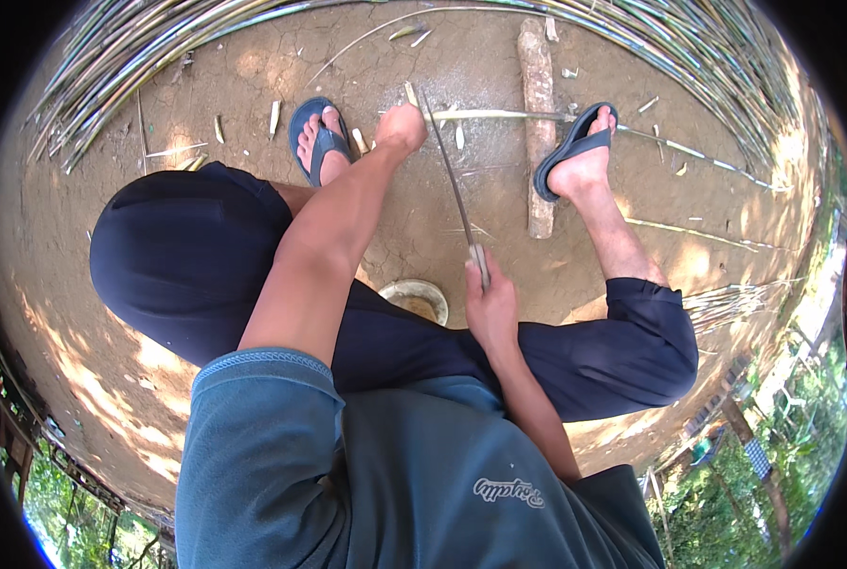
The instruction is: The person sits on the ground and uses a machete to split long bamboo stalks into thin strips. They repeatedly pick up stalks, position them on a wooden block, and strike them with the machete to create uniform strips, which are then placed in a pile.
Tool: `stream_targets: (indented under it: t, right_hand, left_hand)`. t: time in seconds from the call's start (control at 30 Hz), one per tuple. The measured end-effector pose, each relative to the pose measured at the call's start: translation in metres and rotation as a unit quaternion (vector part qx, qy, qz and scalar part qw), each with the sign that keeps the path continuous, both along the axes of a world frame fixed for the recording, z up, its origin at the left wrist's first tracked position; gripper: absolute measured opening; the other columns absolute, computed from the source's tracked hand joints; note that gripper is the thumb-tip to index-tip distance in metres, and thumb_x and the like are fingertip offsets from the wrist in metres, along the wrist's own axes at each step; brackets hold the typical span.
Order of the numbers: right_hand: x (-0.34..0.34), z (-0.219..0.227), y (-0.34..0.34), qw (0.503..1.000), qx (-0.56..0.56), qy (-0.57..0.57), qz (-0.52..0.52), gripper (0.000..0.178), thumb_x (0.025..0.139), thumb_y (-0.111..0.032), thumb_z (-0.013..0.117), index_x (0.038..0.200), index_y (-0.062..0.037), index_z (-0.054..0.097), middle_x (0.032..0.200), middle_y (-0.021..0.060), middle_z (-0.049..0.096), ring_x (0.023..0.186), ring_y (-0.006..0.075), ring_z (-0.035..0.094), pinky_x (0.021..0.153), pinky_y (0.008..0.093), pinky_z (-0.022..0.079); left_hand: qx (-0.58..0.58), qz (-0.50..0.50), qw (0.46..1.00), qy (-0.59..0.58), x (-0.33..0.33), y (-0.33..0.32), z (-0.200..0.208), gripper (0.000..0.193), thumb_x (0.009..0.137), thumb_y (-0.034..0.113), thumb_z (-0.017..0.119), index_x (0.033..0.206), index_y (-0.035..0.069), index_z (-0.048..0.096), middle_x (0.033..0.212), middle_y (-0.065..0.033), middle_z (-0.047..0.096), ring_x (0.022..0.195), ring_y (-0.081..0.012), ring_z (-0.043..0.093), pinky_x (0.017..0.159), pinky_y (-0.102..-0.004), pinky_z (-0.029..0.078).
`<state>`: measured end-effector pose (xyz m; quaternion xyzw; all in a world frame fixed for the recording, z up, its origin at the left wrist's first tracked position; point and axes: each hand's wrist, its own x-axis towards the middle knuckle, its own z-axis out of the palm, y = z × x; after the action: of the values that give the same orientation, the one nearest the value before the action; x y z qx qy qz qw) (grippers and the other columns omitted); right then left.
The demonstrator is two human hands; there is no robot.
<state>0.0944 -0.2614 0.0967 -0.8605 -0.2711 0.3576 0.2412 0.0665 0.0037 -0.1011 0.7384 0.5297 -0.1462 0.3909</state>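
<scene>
My left hand (401, 128) is closed around the near end of a long, thin pale pole (485, 115), which looks like cane or bamboo. A short light piece of wood (411, 93) shows just past my fingers; whether I hold it too, I cannot tell. The pole runs right across a log (537, 161) lying on the ground and passes at my right sandal (565, 152). My right hand (492, 305) grips the pale handle of a long-bladed knife (455, 175). Its narrow dark blade slants up and left, its tip close beside my left hand.
Bundles of long thin canes (196, 38) curve along the far side, with more canes (698, 66) at far right. Cut scraps (274, 118) and pale dust litter the dirt ground (480, 66). A bowl (414, 284) stands by my legs, and my left sandal (302, 128) is near my left hand.
</scene>
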Motion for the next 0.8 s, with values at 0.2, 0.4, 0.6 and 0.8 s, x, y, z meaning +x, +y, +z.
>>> stream_targets:
  t: [0.2, 0.4, 0.6, 0.8]
  right_hand:
    - [0.012, -0.027, 0.086, 0.999, -0.039, 0.012, 0.027, 0.039, 0.095, -0.03, 0.052, 0.123, -0.0029, 0.059, 0.089, 0.0281, 0.066, 0.085, 0.0474, 0.063, 0.074, 0.0501, 0.051]
    - [0.005, -0.008, -0.004, 0.998, 0.058, -0.001, 0.019, 0.037, 0.095, -0.026, 0.054, 0.122, -0.0026, 0.06, 0.086, 0.0281, 0.065, 0.086, 0.0462, 0.064, 0.072, 0.0484, 0.051]
    - [0.016, -0.04, 0.099, 0.999, 0.004, -0.044, 0.018, 0.039, 0.096, -0.031, 0.053, 0.122, -0.0032, 0.06, 0.089, 0.0284, 0.065, 0.087, 0.0468, 0.064, 0.074, 0.051, 0.049]
    - [0.011, -0.005, 0.018, 0.999, 0.037, -0.008, 0.03, 0.036, 0.095, -0.026, 0.054, 0.121, -0.0005, 0.059, 0.092, 0.028, 0.066, 0.089, 0.0468, 0.063, 0.074, 0.05, 0.051]
  left_hand:
    - [-0.004, -0.009, 1.0, -0.015, 0.002, 0.011, 0.004, 0.024, 0.08, 0.013, 0.06, 0.096, 0.0, 0.071, 0.103, -0.0227, 0.068, 0.1, -0.0375, 0.066, 0.088, -0.0435, 0.053]
    - [0.003, 0.014, 1.0, -0.01, -0.002, 0.009, -0.007, 0.025, 0.079, 0.013, 0.061, 0.097, 0.0, 0.071, 0.104, -0.0233, 0.068, 0.101, -0.0378, 0.065, 0.089, -0.0432, 0.053]
    - [-0.003, -0.009, 1.0, -0.001, 0.003, 0.014, 0.011, 0.027, 0.079, 0.013, 0.062, 0.101, 0.0, 0.07, 0.107, -0.0225, 0.068, 0.103, -0.0382, 0.065, 0.089, -0.0434, 0.053]
    - [-0.029, 0.002, 1.0, 0.01, 0.0, 0.019, 0.027, 0.029, 0.08, 0.01, 0.06, 0.106, 0.0, 0.069, 0.115, -0.0223, 0.065, 0.11, -0.0362, 0.062, 0.094, -0.0432, 0.05]
